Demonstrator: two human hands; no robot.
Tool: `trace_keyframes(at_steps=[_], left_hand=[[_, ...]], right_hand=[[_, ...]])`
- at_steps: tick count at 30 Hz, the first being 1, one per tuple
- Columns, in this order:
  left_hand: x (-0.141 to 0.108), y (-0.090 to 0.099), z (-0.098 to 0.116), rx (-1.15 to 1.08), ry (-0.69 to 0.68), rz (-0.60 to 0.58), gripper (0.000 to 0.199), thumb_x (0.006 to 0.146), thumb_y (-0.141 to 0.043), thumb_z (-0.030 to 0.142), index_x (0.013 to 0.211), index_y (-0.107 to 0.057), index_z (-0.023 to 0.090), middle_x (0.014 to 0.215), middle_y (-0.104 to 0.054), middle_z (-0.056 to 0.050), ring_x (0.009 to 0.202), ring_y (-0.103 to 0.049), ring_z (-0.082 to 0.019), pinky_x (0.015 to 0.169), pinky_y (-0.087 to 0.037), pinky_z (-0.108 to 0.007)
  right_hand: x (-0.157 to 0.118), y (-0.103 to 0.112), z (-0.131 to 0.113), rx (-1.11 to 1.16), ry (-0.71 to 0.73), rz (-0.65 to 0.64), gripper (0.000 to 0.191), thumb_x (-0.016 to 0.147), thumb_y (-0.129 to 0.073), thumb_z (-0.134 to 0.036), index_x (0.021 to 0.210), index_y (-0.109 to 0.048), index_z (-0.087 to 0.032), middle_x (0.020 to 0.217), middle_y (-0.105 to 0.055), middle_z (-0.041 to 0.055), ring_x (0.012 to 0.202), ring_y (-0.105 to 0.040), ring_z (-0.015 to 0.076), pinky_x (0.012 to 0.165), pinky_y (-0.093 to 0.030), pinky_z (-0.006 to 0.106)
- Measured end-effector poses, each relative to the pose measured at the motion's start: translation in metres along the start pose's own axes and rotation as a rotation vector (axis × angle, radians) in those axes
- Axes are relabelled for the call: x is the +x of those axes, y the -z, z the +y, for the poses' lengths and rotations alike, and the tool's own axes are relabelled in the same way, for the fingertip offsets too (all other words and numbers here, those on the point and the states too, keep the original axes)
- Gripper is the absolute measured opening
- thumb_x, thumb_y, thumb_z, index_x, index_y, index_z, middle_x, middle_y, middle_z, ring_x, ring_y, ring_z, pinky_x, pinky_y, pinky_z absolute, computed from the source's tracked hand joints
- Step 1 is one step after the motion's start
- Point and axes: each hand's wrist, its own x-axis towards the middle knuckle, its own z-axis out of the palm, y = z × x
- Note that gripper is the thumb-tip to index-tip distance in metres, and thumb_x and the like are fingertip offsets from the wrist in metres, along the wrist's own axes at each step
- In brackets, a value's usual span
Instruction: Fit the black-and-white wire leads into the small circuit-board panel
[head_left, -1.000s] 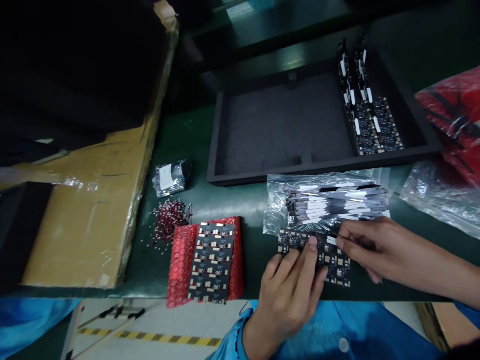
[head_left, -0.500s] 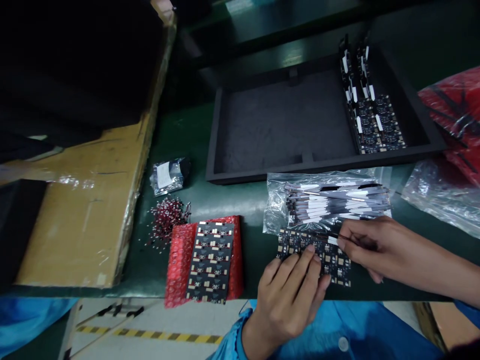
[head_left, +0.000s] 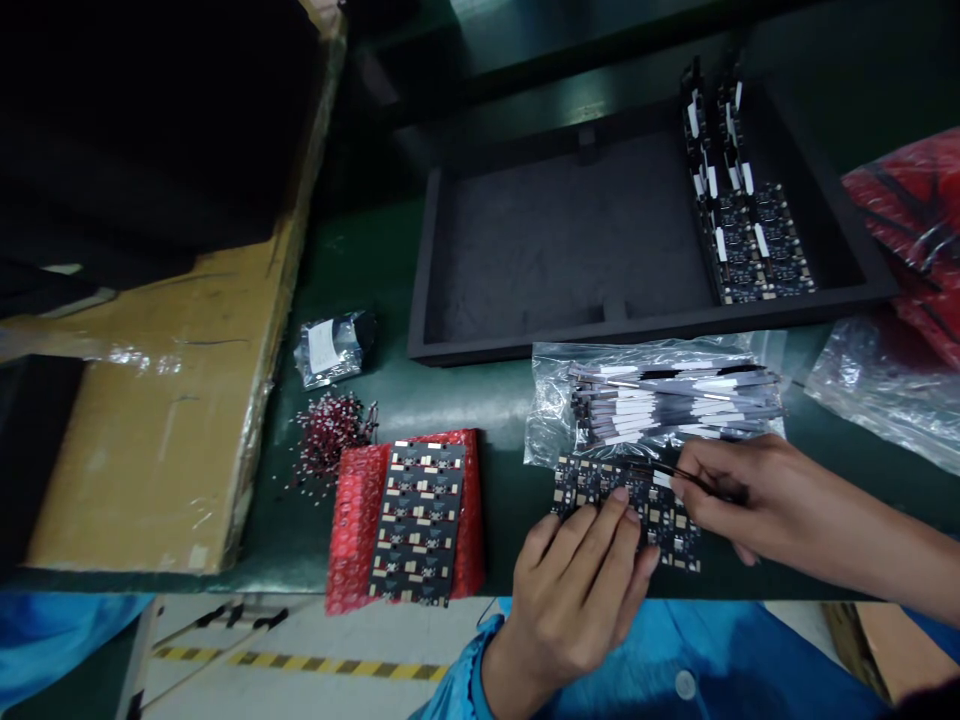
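A dark circuit board panel (head_left: pixel 679 535) lies near the table's front edge, below the bag of cables. My left hand (head_left: pixel 581 590) rests on it, fingers stretched out and fingertips pressing its surface. From the right, my right hand (head_left: pixel 739 490) is closed in a pinch around thin black tweezers (head_left: pixel 697 481), whose tips point left over the board's upper edge. Beside the fingertips is a small white tag (head_left: pixel 662 479) on a cable at the board. Just above lies a clear plastic bag (head_left: pixel 551 415) with many grey cables (head_left: pixel 675 400) bearing white tags.
A black foam tray (head_left: pixel 525 345) behind holds several boards (head_left: pixel 757 240) at its right end. Left are a second panel (head_left: pixel 416 520) on red bubble wrap (head_left: pixel 352 540), a pile of small red-and-black wired parts (head_left: pixel 330 435), a silver pouch (head_left: pixel 334 348) and a cardboard box (head_left: pixel 150 440).
The tweezers have tilted a little in my right hand, showing more of their length. My left hand stays on the board. The view has shifted slightly.
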Motion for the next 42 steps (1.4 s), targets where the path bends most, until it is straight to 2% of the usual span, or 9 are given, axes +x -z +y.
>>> trace_keyframes(at_steps=[6,19,25,33,38,42], left_hand=[[0.000,0.000,0.000,0.016,-0.008,0.011,0.029,0.090,-0.068,0.040,0.115,-0.067,0.025,0.130,-0.065,0.007,0.102,-0.069,-0.009,0.084,-0.051,-0.029],[0.005,0.000,0.002,0.018,0.026,-0.045,0.031,0.093,-0.063,0.043,0.117,-0.066,0.024,0.136,-0.061,0.004,0.104,-0.069,-0.010,0.084,-0.051,-0.029],[0.007,-0.001,0.002,0.028,0.029,-0.050,0.029,0.095,-0.060,0.042,0.118,-0.065,0.025,0.133,-0.064,0.004,0.102,-0.070,-0.012,0.083,-0.052,-0.031],[0.010,0.000,0.004,0.039,0.028,-0.051,0.030,0.091,-0.067,0.042,0.116,-0.067,0.026,0.128,-0.067,0.003,0.098,-0.072,-0.015,0.079,-0.055,-0.031],[0.014,0.002,0.004,0.073,-0.002,-0.061,0.027,0.092,-0.066,0.042,0.112,-0.068,0.023,0.134,-0.063,0.003,0.100,-0.071,-0.012,0.082,-0.054,-0.030],[0.015,0.004,0.005,0.078,0.020,-0.073,0.026,0.093,-0.065,0.044,0.111,-0.069,0.025,0.134,-0.063,0.005,0.102,-0.070,-0.012,0.085,-0.053,-0.030]], right_hand=[[0.000,0.001,-0.002,-0.028,-0.011,-0.004,0.028,0.103,-0.049,-0.043,0.081,-0.053,-0.026,0.057,-0.047,-0.0103,0.046,-0.067,0.0144,0.047,-0.042,0.023],[0.001,-0.001,0.000,-0.015,-0.030,-0.008,0.028,0.103,-0.051,-0.042,0.079,-0.051,-0.026,0.056,-0.047,-0.0106,0.046,-0.067,0.0138,0.047,-0.040,0.023],[0.001,0.000,-0.002,-0.010,-0.017,-0.011,0.026,0.100,-0.055,-0.041,0.078,-0.052,-0.026,0.055,-0.046,-0.0100,0.046,-0.066,0.0155,0.047,-0.038,0.024],[0.002,0.002,-0.004,0.000,-0.026,-0.021,0.028,0.102,-0.053,-0.042,0.079,-0.051,-0.026,0.056,-0.047,-0.0099,0.047,-0.068,0.0157,0.048,-0.040,0.024],[0.000,0.001,-0.003,-0.006,-0.020,-0.026,0.030,0.105,-0.048,-0.044,0.081,-0.051,-0.026,0.058,-0.047,-0.0097,0.047,-0.067,0.0149,0.047,-0.040,0.023],[0.000,0.001,-0.003,0.011,-0.030,-0.028,0.030,0.106,-0.047,-0.043,0.082,-0.052,-0.026,0.058,-0.046,-0.0099,0.048,-0.067,0.0144,0.048,-0.042,0.023]])
